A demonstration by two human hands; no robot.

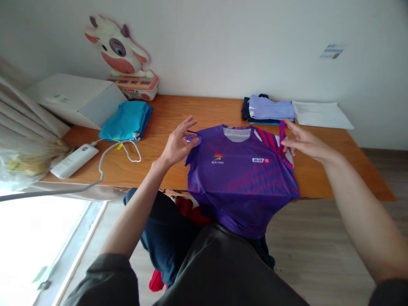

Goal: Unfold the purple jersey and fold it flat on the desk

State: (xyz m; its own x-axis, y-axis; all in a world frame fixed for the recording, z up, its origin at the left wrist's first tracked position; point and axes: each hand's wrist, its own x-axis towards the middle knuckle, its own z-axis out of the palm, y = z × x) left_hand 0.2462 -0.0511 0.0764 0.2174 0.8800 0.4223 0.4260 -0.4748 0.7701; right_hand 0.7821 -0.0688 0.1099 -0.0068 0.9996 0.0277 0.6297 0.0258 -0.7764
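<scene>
A purple short-sleeved sports shirt (236, 170) lies front up on the wooden table, its collar toward the wall. The lower part hangs over the table's near edge, toward my lap. My left hand (179, 142) is at the sleeve on the left, thumb and fingers apart, the thumb over the sleeve's edge. On the other side, my right hand (301, 140) has the pink-striped sleeve between thumb and fingers, and that sleeve's edge stands up from the table.
Folded blue cloth (127, 120), a white box (79, 97), a cow-shaped toy keyboard (124, 59) and a white power strip (75, 160) with a cable are at left. Behind the shirt are folded clothes (270, 107) and white paper (321, 114). The wooden table (344, 170) meets the wall.
</scene>
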